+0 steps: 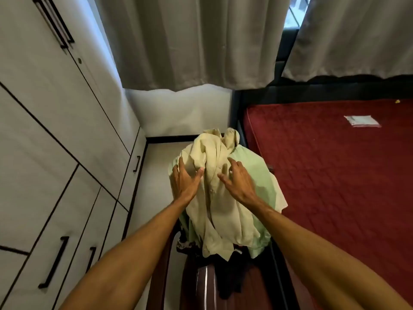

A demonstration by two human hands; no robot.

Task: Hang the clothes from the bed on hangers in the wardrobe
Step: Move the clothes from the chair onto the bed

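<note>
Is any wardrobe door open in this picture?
No, every door and drawer front of the wardrobe in view lies flush and shut.

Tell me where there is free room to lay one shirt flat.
The red mattress is bare from the clothes pile across to the small plastic packet. A narrow floor strip is free between the wardrobe and the pile. The pile is crowded, with left hand and right hand on the beige shirt.
</note>
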